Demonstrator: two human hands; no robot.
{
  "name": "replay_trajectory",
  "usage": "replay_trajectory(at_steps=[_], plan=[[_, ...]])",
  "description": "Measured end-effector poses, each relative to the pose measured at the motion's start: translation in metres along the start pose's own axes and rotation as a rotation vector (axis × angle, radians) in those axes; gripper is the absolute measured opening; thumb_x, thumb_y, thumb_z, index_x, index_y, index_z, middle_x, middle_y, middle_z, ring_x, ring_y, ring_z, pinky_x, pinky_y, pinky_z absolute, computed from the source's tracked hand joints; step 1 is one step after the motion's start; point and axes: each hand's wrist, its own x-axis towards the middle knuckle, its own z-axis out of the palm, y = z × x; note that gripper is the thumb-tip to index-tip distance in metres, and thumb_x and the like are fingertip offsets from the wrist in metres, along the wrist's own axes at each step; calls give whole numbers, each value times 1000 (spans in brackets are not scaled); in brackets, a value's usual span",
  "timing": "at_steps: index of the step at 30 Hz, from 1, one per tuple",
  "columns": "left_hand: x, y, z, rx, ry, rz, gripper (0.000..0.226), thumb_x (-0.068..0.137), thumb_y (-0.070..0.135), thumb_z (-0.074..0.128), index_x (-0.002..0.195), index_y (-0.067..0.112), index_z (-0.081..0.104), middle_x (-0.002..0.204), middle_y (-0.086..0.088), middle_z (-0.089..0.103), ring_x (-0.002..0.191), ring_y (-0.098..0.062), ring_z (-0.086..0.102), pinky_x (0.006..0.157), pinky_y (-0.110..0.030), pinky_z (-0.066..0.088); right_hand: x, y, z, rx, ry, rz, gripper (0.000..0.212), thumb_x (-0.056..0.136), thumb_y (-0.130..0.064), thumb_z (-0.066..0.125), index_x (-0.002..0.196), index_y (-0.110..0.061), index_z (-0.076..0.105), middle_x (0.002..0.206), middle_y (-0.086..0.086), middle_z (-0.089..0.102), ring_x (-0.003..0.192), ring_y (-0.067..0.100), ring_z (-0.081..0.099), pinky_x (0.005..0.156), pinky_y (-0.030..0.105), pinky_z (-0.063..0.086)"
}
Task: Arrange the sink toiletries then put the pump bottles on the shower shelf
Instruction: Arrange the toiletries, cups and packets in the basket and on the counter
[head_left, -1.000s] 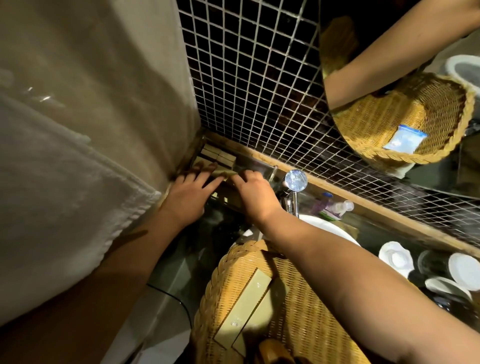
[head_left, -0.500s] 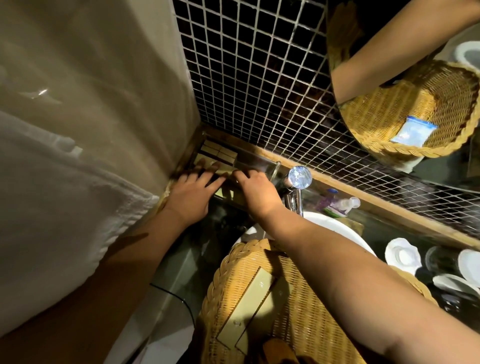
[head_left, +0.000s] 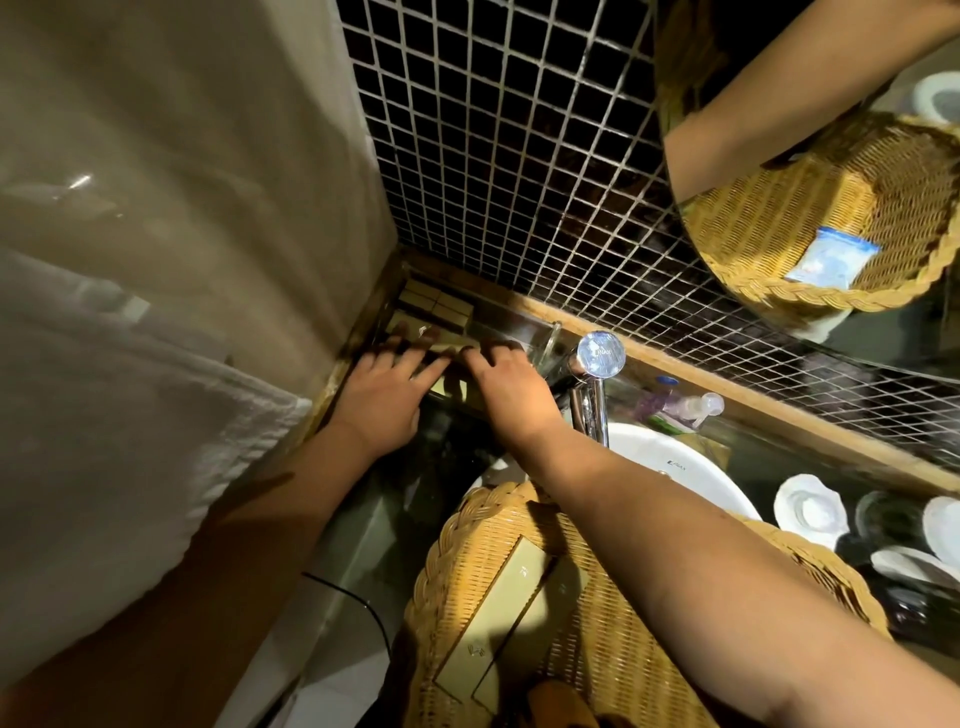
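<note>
Several flat olive-green toiletry boxes (head_left: 435, 307) lie in a clear tray in the corner of the sink counter, against the tiled wall. My left hand (head_left: 382, 395) rests flat on the boxes with fingers spread. Beside it, my right hand (head_left: 506, 384) presses its fingertips on the same boxes. Neither hand grips anything. Two more long green boxes (head_left: 498, 618) lie in a wicker basket (head_left: 447, 561) under my right forearm. A small clear pump bottle (head_left: 691, 408) stands behind the tap.
The chrome tap (head_left: 597, 364) rises right of my right hand over the white basin (head_left: 670, 467). White cup lids and glasses (head_left: 810, 512) sit at the right. A towel (head_left: 114, 441) hangs at the left. The mirror (head_left: 831, 218) reflects the basket.
Both hands stay on the boxes in the corner; fingers shift slightly. The view has tilted a little, nothing else moved.
</note>
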Motion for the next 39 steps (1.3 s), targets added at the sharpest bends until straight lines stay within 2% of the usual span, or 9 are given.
replay_trajectory(at_steps=[3, 5, 9, 13, 16, 21, 26, 31, 39], plan=[[1, 0, -1, -12, -10, -24, 79, 82, 31, 63, 152, 31, 27, 152, -8, 38, 132, -36, 40, 104, -48, 35, -1, -2, 2, -63, -9, 0, 77, 84, -7, 71, 150, -13, 33, 139, 20, 49, 131, 38, 45, 110, 44, 39], [1, 1, -2, -11, -12, -33, 79, 82, 32, 62, 153, 31, 27, 153, -7, 37, 132, -35, 40, 105, -47, 34, -3, -4, 4, -119, -34, -7, 71, 92, -15, 61, 154, -9, 26, 152, 22, 38, 143, 38, 32, 120, 44, 24], [-1, 4, -6, -9, 5, -45, 79, 81, 31, 63, 152, 30, 29, 153, -8, 37, 132, -35, 40, 106, -47, 34, -12, -7, 7, -67, -86, -22, 69, 100, -24, 44, 157, -6, 11, 164, 16, 17, 152, 30, 11, 119, 35, 5], [-1, 7, -8, -4, 2, -59, 84, 81, 33, 64, 154, 31, 23, 161, -6, 23, 140, -35, 31, 110, -48, 31, -17, -5, 1, -24, -168, 12, 65, 101, -16, 34, 157, -5, 4, 166, 13, 7, 153, 28, 2, 120, 36, 8], [0, 8, -7, 0, -17, -76, 85, 81, 36, 64, 154, 32, 20, 163, -5, 20, 144, -33, 27, 112, -48, 29, -18, -6, -4, -13, -215, 20, 64, 103, -21, 33, 157, -4, 3, 166, 13, 4, 153, 27, 0, 120, 36, 7], [3, 8, -5, 11, -30, -88, 81, 81, 38, 62, 153, 31, 25, 159, -5, 28, 142, -32, 29, 109, -48, 30, -20, -13, -10, -33, -217, 39, 70, 106, -46, 24, 156, 0, 10, 165, 18, 11, 153, 29, 8, 121, 35, 8], [9, 8, -4, 13, -45, -81, 76, 82, 39, 59, 152, 31, 29, 156, -6, 35, 132, -32, 42, 103, -45, 33, -14, -20, -14, -54, -258, 69, 70, 107, -47, 24, 155, 3, 13, 164, 20, 14, 152, 29, 9, 121, 34, 8], [10, 9, 0, 13, -43, -83, 74, 84, 38, 60, 151, 30, 31, 156, -6, 36, 137, -32, 38, 106, -45, 31, -8, -21, -9, -125, -328, 66, 69, 108, -45, 26, 155, 4, 12, 164, 20, 10, 153, 29, 5, 121, 34, 3], [11, 15, 5, -6, -37, -101, 76, 83, 40, 62, 150, 28, 30, 145, -6, 46, 127, -31, 46, 103, -44, 35, 4, -24, 10, -179, -397, 123, 78, 105, -52, 26, 156, 4, 6, 165, 20, 3, 153, 31, -2, 124, 41, 3]])
